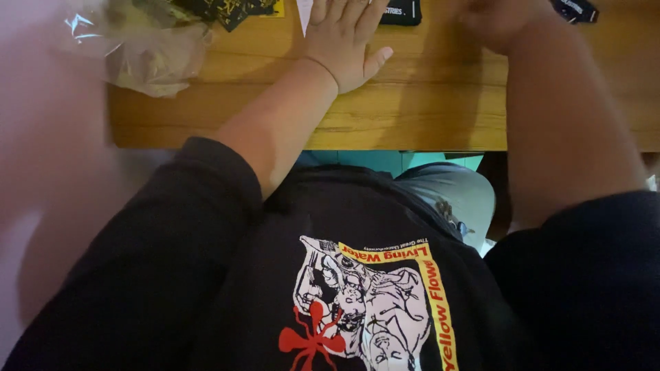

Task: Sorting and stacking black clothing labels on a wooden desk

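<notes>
At the top centre the left hand [342, 42] lies flat, fingers spread, on the grained wooden table [412, 110] beside a white paper point [304, 14], crinkly clear plastic [141, 51] upper left, while the blurred right hand [498, 24], upper right, hides its grip.

Wooden counter [426, 103], crumpled clear plastic bag [148, 51] at its left end, black-and-yellow packet [227, 10] at far edge, white paper slip [304, 14], black labels [402, 12] near far edge, left hand [344, 45] flat on top.
</notes>
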